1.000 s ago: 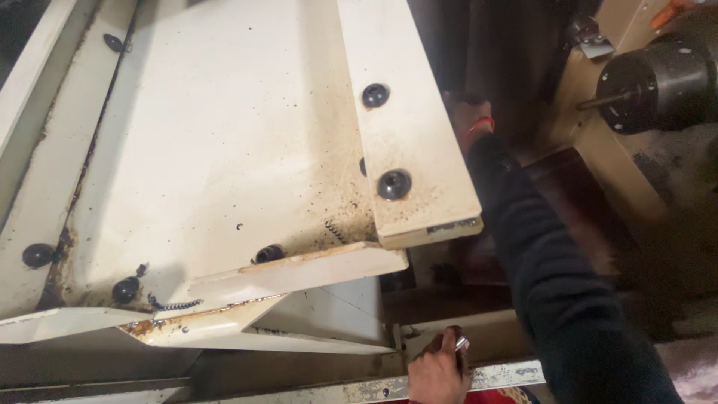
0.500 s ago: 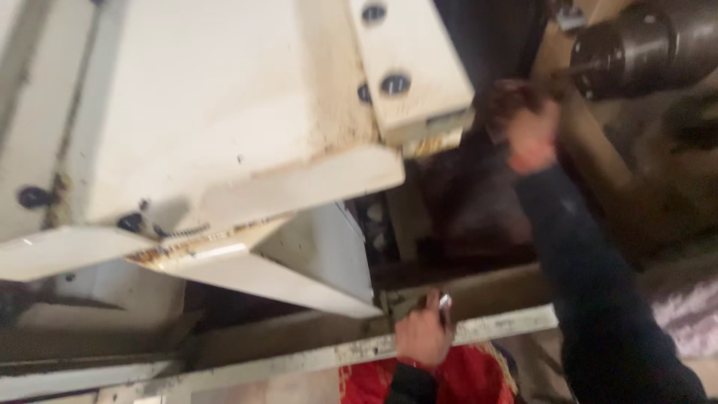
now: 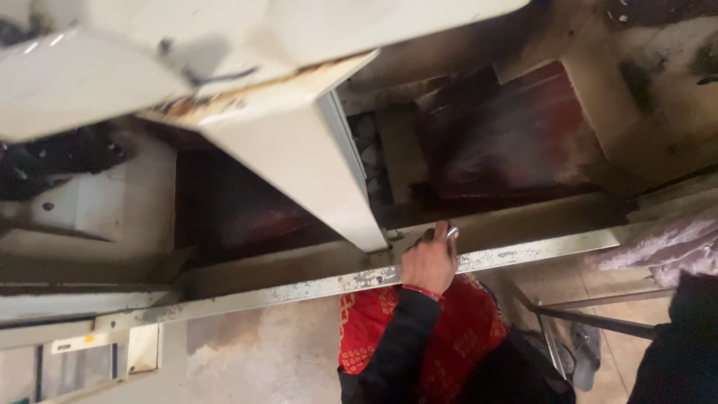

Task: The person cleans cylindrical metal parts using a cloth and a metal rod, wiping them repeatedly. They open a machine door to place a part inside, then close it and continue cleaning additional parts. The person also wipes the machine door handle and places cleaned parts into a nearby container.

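Big cream-painted sheet-metal machine housing (image 3: 299,150) with a rusty edge fills the top. Below it a long worn grey metal rail (image 3: 299,288) runs across. My left hand (image 3: 429,262) rests on that rail, black sleeve, red thread bracelet at the wrist, fingers curled narrow around a small shiny metal piece (image 3: 452,233) just above the rail. Right hand out of frame.

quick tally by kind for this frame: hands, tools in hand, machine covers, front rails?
Hands: 1, the left hand, resting on the rail; the right hand is out of view.
Small shiny metal tools: 1, metal tool gripped in that hand.
Cream machine covers: 1, rusty-edged cover.
Worn metal rails: 1, rail.
Total: 4
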